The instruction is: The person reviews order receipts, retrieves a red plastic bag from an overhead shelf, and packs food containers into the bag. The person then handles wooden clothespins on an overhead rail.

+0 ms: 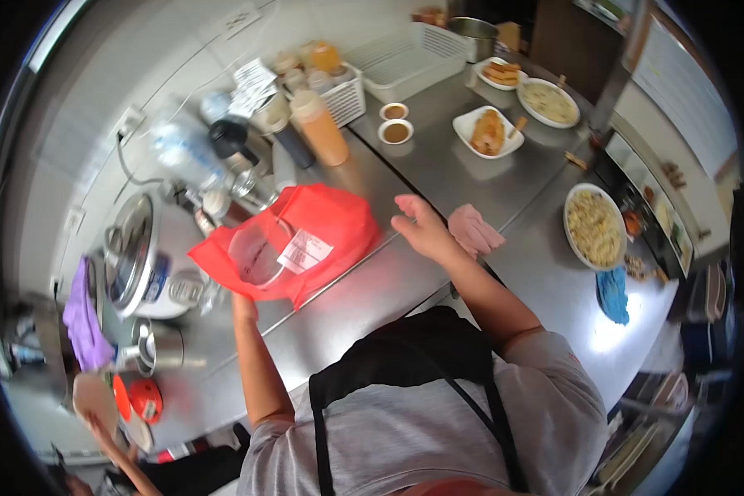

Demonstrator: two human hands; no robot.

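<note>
A red bag [339,217] with a printed paper label [306,251] sits on the steel counter, a clear round lid or container [258,255] showing at its opening. My left hand [245,307] is at the bag's near left side, its fingers hidden by the bag. Right of the bag, my right hand [426,229] is raised above the counter, fingers apart and nothing in them. Just beyond that hand lies a crumpled pink cloth [474,230].
Sauce bottles [319,128] and a rice cooker [153,256] line the left wall. Two sauce cups [396,131], a fried-food dish [486,134] and a large bowl [595,227] stand to the right. Another person's hand [99,426] holds a round object at lower left.
</note>
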